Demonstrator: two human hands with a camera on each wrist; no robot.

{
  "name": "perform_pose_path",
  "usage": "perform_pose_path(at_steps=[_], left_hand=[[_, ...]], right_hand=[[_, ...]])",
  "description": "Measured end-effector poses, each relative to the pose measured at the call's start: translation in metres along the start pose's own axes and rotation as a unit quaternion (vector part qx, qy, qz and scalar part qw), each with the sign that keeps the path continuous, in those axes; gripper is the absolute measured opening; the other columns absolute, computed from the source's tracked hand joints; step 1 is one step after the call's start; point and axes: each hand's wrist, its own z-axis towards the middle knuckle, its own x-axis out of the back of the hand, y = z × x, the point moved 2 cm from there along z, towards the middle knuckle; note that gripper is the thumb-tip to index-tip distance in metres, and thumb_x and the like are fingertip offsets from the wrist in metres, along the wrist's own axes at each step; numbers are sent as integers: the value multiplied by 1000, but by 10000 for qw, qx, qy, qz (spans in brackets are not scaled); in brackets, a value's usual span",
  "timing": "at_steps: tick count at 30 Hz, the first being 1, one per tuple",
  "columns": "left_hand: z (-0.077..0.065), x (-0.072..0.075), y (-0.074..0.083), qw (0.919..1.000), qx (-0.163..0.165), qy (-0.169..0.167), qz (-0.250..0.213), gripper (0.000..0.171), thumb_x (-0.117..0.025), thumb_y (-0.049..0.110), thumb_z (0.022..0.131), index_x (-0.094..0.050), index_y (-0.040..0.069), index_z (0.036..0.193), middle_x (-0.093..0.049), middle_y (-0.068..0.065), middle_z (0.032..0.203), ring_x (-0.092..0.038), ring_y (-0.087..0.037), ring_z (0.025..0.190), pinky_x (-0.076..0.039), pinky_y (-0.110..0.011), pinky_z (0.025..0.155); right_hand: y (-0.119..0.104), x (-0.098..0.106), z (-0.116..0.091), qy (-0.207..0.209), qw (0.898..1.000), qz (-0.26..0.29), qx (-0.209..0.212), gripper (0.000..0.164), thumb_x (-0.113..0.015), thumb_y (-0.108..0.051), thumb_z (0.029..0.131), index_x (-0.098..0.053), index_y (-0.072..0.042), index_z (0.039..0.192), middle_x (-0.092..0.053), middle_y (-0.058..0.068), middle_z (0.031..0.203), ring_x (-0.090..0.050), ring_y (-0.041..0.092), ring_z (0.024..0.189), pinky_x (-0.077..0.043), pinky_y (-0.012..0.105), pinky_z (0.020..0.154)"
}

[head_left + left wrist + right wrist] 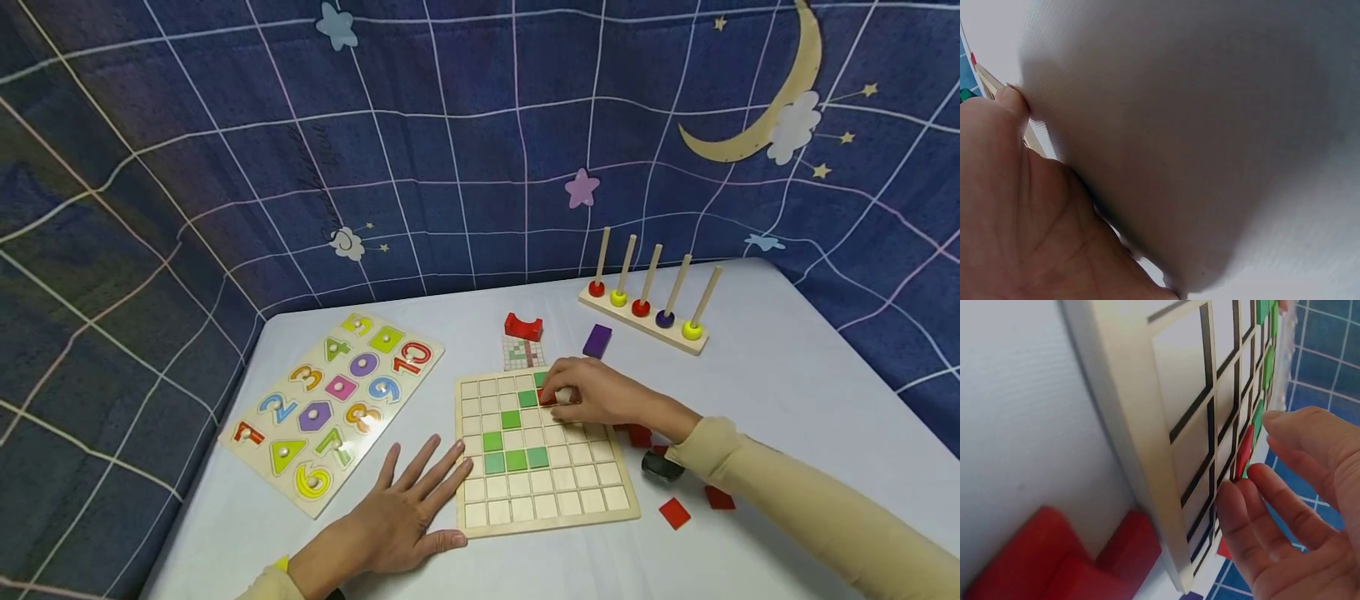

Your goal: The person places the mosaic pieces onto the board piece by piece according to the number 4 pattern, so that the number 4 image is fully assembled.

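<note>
A wooden grid board (551, 527) lies on the white table, with pale squares and several green tiles (515, 460) set in a stepped line. At its upper right part is my right hand (596, 390), fingers loosely bent. Its fingertips are right at a red tile (1245, 451), which lies in the grid beside a green tile (1258, 417). The thumb and fingers stand apart around the red tile in the right wrist view. My left hand (405, 508) rests palm down on the table, fingers spread, fingertips and thumb at the board's left edge.
Loose red tiles (674, 513) lie right of the board, some under my right forearm. Behind it stand a patterned card (522, 353), a red curved block (523, 327) and a purple block (597, 341). A number puzzle (341, 408) lies left; a peg stand (645, 319) is back right.
</note>
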Motion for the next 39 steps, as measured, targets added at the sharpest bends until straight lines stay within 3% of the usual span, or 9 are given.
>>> perform_pose_path(at_steps=[4,9,14,19,24,33,39], left_hand=[[-1,-6,-3,9999,-34,158,-19,87,-35,79,103,-5,38,173,1,10,184,0,-31,171,-6,-78,127],[0,-11,-6,9994,-61,313,138,88,-33,81,102,-6,38,173,1,11,184,0,-30,171,-6,-77,127],[1,-12,-7,9996,-4,264,134,88,-32,83,101,-6,40,173,2,13,183,1,-29,171,-5,-76,128],[-1,-7,-4,9997,-76,221,76,87,-33,80,102,-5,39,173,2,12,183,1,-30,171,-7,-78,126],[0,-9,-5,9998,-27,198,100,88,-31,82,101,-3,40,173,4,13,183,2,-29,171,-4,-76,128],[-1,-13,-7,9986,-160,488,142,87,-33,81,102,-7,38,173,1,12,183,1,-29,171,-7,-78,126],[-1,-10,-6,9992,-148,345,113,87,-32,80,103,-6,38,174,1,11,183,0,-30,171,-7,-78,126]], right_hand=[[-1,5,-4,-5,9998,174,-7,13,-78,-6,96,-82,-6,108,-76,10,120,-72,19,93,-63,35,85],[1,13,-14,-5,9995,207,-224,13,-79,-7,95,-82,-6,108,-76,9,117,-71,14,90,-64,33,83],[6,26,-29,-83,9986,181,-480,4,-81,-8,94,-80,-11,96,-72,2,100,-66,10,84,-62,29,78],[13,35,-45,-478,9972,-216,-532,12,-84,-8,88,-78,-18,90,-66,-2,92,-58,13,83,-51,23,71],[18,33,-56,-803,9941,-360,-627,15,-86,-10,88,-76,-17,96,-62,-3,92,-54,10,82,-47,21,69],[18,28,-61,-711,9952,-310,-602,16,-83,-3,88,-75,-14,97,-60,-3,88,-55,9,80,-51,19,68],[20,28,-62,-737,9948,-298,-631,16,-81,-2,88,-76,-14,97,-61,-3,88,-56,9,81,-52,19,69]])
